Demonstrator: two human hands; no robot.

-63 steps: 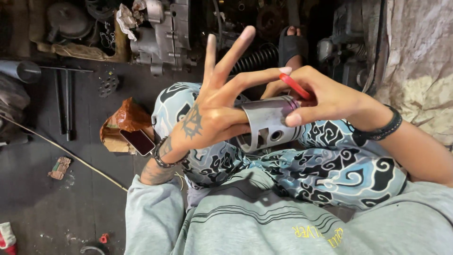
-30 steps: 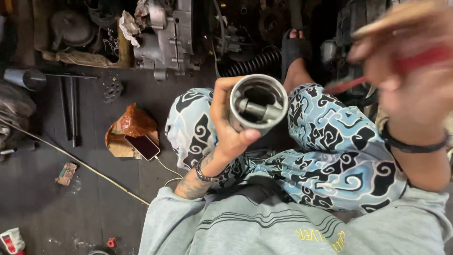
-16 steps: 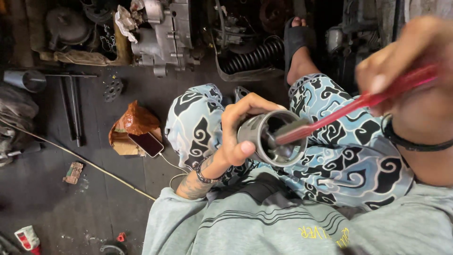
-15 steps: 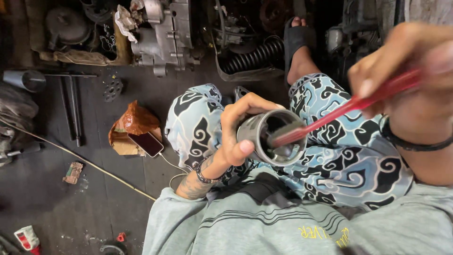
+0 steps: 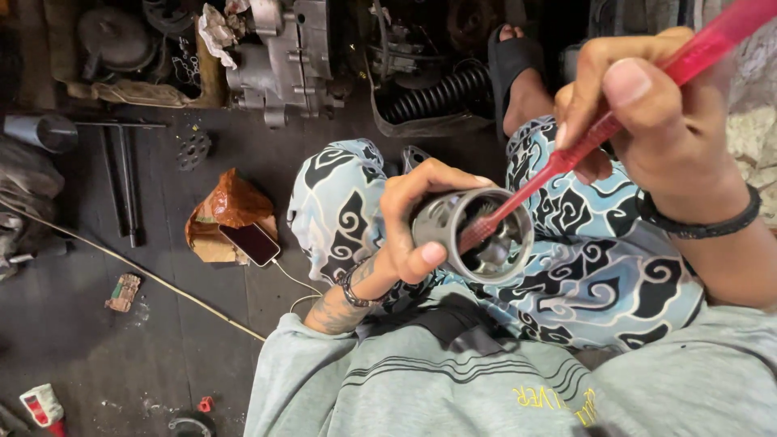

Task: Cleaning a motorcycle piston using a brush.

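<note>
The right hand, closed on a red brush, has pushed the brush head deeper into the metal piston than half a second ago; scrubbing of the inner wall continues. The left hand stays wrapped around the piston, above the lap. Left of it lie a phone and an orange bag. Nothing obstructs the brush.

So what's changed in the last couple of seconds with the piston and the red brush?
The left hand turned the metal piston so its open end faces up. The right hand swung the red brush away, then brought it back down into the opening. Both grips held; the phone on the floor hasn't moved.
</note>
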